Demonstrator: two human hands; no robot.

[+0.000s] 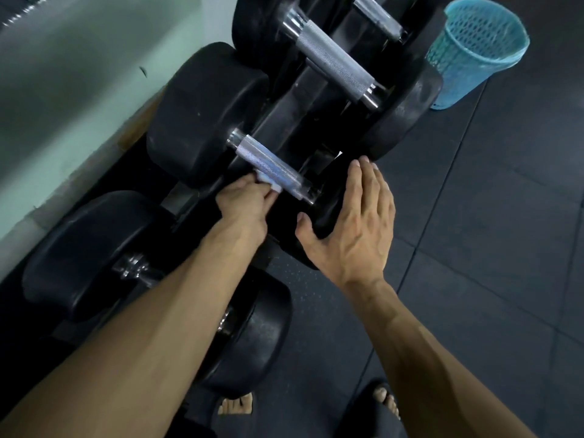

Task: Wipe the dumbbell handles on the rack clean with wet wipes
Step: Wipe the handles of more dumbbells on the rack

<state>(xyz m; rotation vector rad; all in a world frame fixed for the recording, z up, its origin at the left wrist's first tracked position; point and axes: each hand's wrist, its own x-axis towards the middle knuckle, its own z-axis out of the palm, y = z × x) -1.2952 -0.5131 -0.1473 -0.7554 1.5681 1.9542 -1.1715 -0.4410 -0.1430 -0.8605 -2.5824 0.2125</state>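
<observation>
A black dumbbell lies on the rack in the middle of the view, its knurled metal handle [271, 167] shining wet. My left hand [245, 205] grips a white wet wipe [268, 182] and holds it against the near underside of that handle. My right hand [354, 222] lies flat with straight fingers on the dumbbell's near black head [325, 213]. A second dumbbell's handle [335, 64] is farther up the rack, and a third handle [379, 15] shows at the top edge. The nearest dumbbell's handle [132, 267] is mostly hidden under my left forearm.
A blue mesh waste basket [474, 52] stands on the dark rubber floor [474, 248] at the upper right. A pale green wall [79, 90] runs along the left behind the rack. My sandalled feet [384, 398] are at the bottom edge.
</observation>
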